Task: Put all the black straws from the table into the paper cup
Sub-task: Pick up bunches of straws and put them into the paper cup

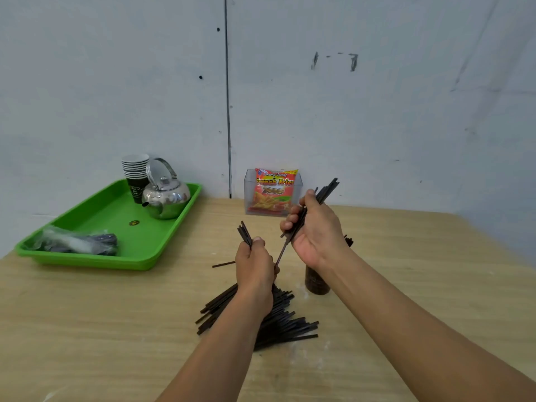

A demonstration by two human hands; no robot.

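Head view, looking down on the table. I log the left hand near frame centre, fist clenched round a small bundle of straws whose tips fan out toward 11 o'clock. The right hand sits at its 2 o'clock, raised, fingers curled round a larger bundle pointing toward 1 o'clock. One loose straw slips down out of that bundle, and its lower end reaches the left hand. The main pile of black straws lies flat on the table at 6 o'clock of the left hand, partly under the forearm. A single straw lies apart at its 9 o'clock. The dark paper cup stands upright beneath the right wrist, rim hidden. Straw tips show behind that wrist, and I cannot tell whether they stand in the cup. At 10 o'clock a green tray carries a kettle, stacked cups and a plastic bag. At 12 o'clock there is a snack packet in a clear holder.
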